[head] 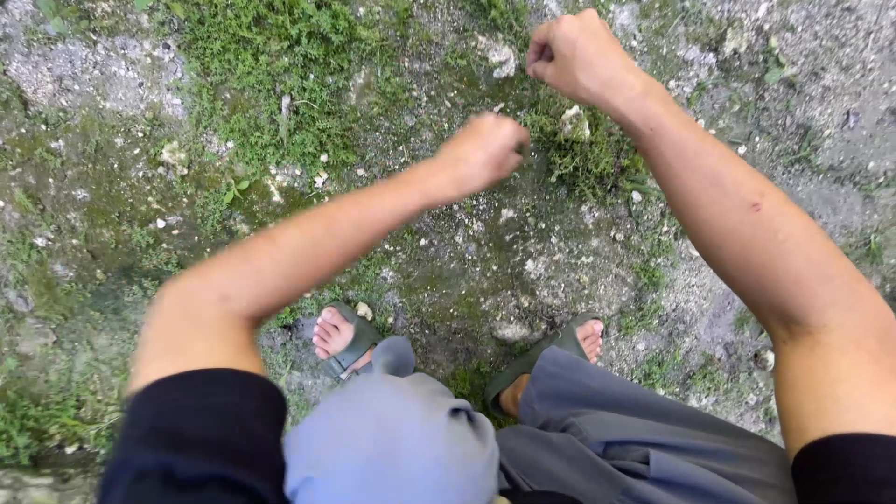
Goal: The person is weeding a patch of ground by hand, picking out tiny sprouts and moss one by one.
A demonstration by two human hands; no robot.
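Head view: grey trousers (597, 439) and green sandals (350, 341) lie nearest — above them the left hand (481, 151) and right hand (579, 56), each grip curled closed, empty or not I cannot tell, over a grass tuft (583, 159) rooted in stony ground (112, 75) — moss mostly unpulled.

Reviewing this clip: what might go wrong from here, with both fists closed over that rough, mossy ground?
1. The ground is uneven, mossy and strewn with loose stones; open sandals may slip or leave toes exposed.
2. Left hand and right hand are bare fists above the grass tuft; grit or stems might scrape skin.
3. Whatever they grip is hidden, so a sudden release might upset balance.
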